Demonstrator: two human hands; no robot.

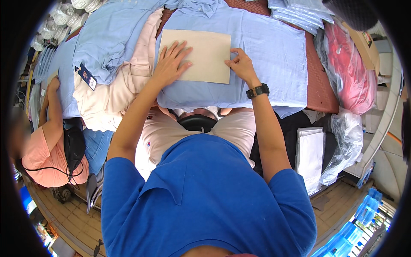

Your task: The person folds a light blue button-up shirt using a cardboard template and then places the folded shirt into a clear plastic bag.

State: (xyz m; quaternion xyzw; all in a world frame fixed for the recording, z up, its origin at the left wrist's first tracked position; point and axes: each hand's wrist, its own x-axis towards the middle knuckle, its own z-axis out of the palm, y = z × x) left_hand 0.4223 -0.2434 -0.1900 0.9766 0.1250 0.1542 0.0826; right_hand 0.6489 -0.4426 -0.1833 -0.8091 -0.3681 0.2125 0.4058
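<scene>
A light blue cloth [274, 64] is spread over the table in front of me. On it lies a flat beige sheet of cardboard [205, 55]. My left hand [172, 62] rests on the cardboard's left half, palm down with the fingers spread. At the right edge of the sheet is my right hand [243, 65], its thumb and forefinger pinched on that edge. A dark watch [257, 91] circles my right wrist.
Left lie crumpled blue cloth [100, 47] and cream cloth [102, 103] with a dark hang tag [87, 76]. A co-worker in a peach shirt [51, 150] sits farther left. Plastic-wrapped blue packs [295, 15] and a bagged red bundle [349, 68] stand right.
</scene>
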